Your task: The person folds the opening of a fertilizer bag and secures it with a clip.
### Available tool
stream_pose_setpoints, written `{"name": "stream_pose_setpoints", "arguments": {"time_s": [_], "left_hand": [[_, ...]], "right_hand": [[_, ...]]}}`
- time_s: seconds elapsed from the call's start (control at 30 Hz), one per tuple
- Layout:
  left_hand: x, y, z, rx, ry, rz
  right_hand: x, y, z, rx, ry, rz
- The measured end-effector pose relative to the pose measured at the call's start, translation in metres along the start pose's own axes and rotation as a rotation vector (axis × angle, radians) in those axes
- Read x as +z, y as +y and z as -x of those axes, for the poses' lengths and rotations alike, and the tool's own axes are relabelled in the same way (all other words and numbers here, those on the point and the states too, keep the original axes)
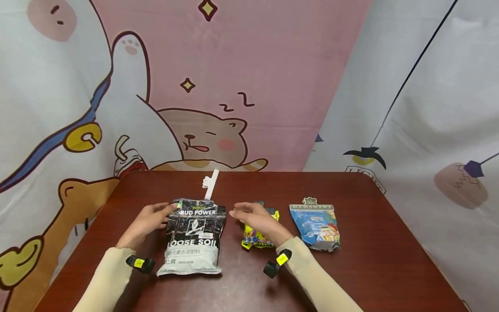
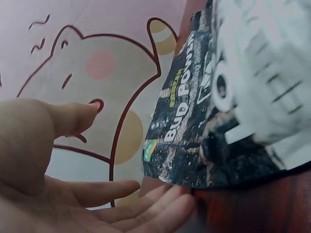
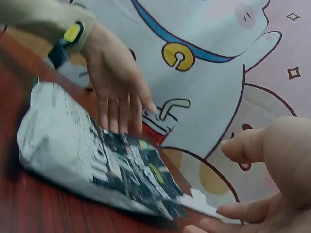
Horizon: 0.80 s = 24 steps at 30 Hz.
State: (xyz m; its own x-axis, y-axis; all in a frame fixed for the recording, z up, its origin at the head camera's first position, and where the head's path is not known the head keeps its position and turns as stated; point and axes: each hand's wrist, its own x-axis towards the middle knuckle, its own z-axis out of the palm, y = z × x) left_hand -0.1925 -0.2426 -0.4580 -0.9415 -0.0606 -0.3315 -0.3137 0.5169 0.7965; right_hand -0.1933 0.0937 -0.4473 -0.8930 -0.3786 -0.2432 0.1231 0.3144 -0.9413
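A black and white bag of loose soil [image 1: 194, 236] lies on the table, its printed side up. My left hand [image 1: 150, 221] is at the bag's upper left edge with fingers extended; in the left wrist view its fingertips [image 2: 177, 201] are close by the bag's top corner, and whether they touch it I cannot tell. My right hand [image 1: 259, 219] hovers to the right of the bag, apart from it, fingers loosely extended and holding nothing. Behind the bag's top lies a white sealing clip [image 1: 211, 184] with a hand-shaped tab.
Partly hidden behind my right hand is a yellow packet [image 1: 253, 238] with a dark clip at its top. Farther right lies a blue packet [image 1: 315, 227] under a piano-patterned clip [image 1: 311, 207]. A cartoon-printed cloth [image 1: 273, 86] hangs behind the brown table [image 1: 370, 260].
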Motion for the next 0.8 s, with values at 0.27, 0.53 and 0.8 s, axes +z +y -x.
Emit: {"name": "stream_pose_setpoints", "arguments": {"time_s": [0.27, 0.53, 0.8], "left_hand": [[-0.012, -0.014, -0.019, -0.014, -0.13, 0.184], [-0.014, -0.025, -0.029, -0.026, -0.155, 0.235], [-0.009, -0.032, -0.033, -0.009, -0.128, 0.156]], "right_hand": [[0.023, -0.003, -0.016, 0.095, -0.011, -0.12], [0.047, -0.002, -0.03, 0.185, 0.042, -0.127], [0.051, 0.0, -0.043, 0.205, 0.114, -0.069]]}}
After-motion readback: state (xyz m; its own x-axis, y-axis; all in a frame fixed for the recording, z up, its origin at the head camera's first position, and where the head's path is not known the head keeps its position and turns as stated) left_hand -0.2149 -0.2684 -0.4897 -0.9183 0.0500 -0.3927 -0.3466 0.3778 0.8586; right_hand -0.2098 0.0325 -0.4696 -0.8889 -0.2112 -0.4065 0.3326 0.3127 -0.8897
